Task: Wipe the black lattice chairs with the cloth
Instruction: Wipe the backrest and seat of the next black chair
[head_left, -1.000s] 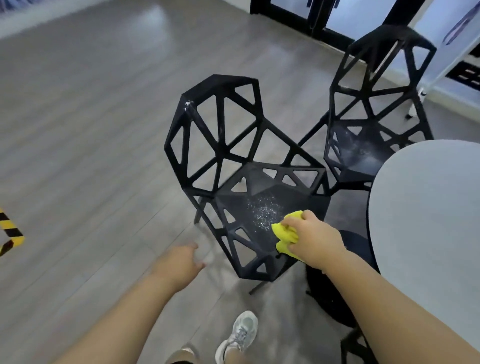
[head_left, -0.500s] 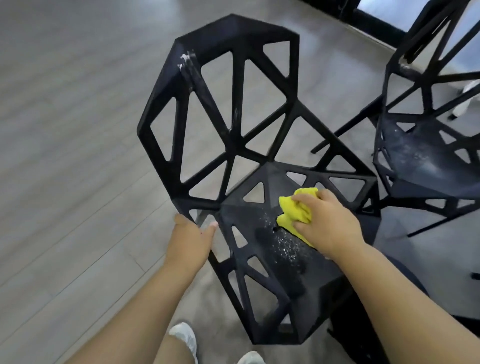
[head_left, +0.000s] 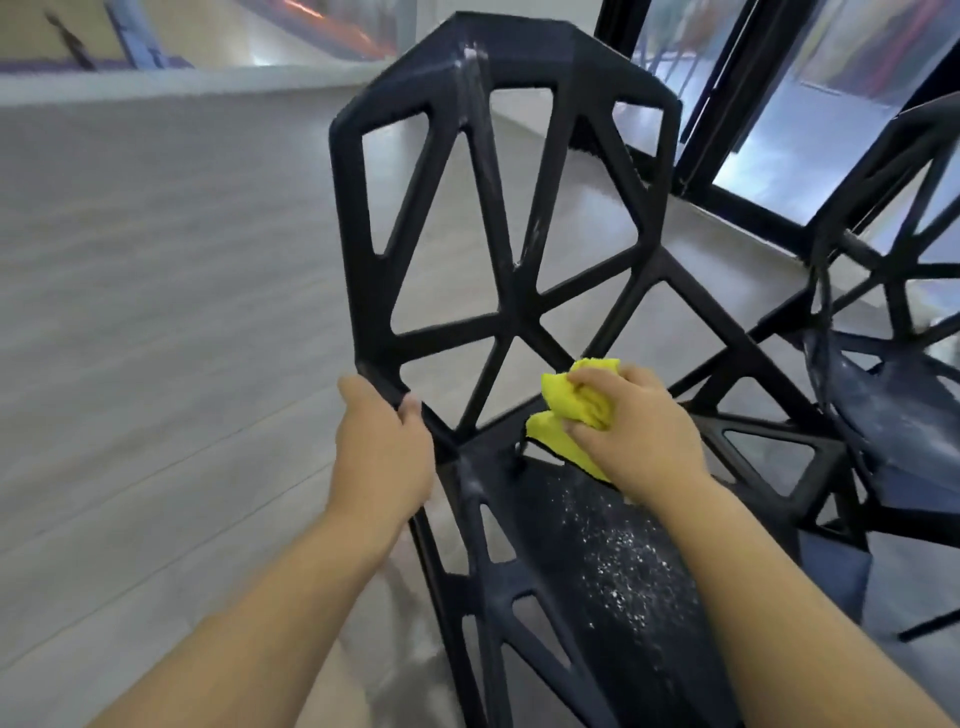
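Grey plank floor (head_left: 156, 312) shows through the near black lattice chair (head_left: 519, 312), whose frame my left hand (head_left: 382, 457) grips, I'd say to steady it, while my right hand (head_left: 644, 436) clutches the bunched yellow cloth (head_left: 561, 405) against the seat's rear edge.

A single wide-angle camera worn on the head looks forward and down from just in front of the near black lattice chair (head_left: 514, 301). It sits so close that the backrest fills the middle of the frame. It faces the dark window frame (head_left: 698, 119) at upper right, with a second lattice chair (head_left: 883, 395) cut off at the right edge and grey plank floor (head_left: 156, 312) stretching away on the left.
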